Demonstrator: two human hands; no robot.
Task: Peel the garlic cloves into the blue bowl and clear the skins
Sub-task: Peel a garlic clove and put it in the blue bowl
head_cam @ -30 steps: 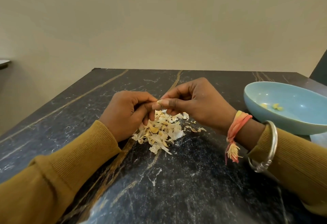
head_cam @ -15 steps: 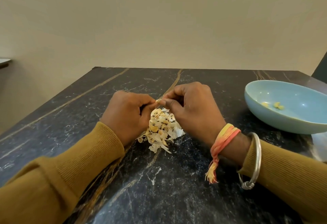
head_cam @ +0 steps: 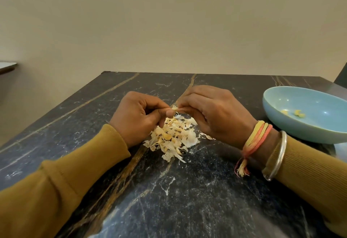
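My left hand (head_cam: 137, 117) and my right hand (head_cam: 212, 113) meet above a heap of pale garlic skins (head_cam: 172, 138) on the dark marble table (head_cam: 187, 200). Between their fingertips both hands pinch one small garlic clove (head_cam: 174, 108), mostly hidden by fingers. A blue bowl (head_cam: 308, 125) stands at the right edge with a few peeled yellow cloves (head_cam: 298, 113) inside. A few loose skins (head_cam: 206, 136) lie under my right hand.
A small skin flake (head_cam: 166, 190) lies nearer to me on the table. The table's far edge runs along a beige wall. A ledge (head_cam: 6, 66) juts out at far left. A pale object (head_cam: 340, 150) shows below the bowl.
Both hands have shifted a little while working the clove; my right wrist swung in toward the pile and back out. The skin heap and the bowl stay in place.
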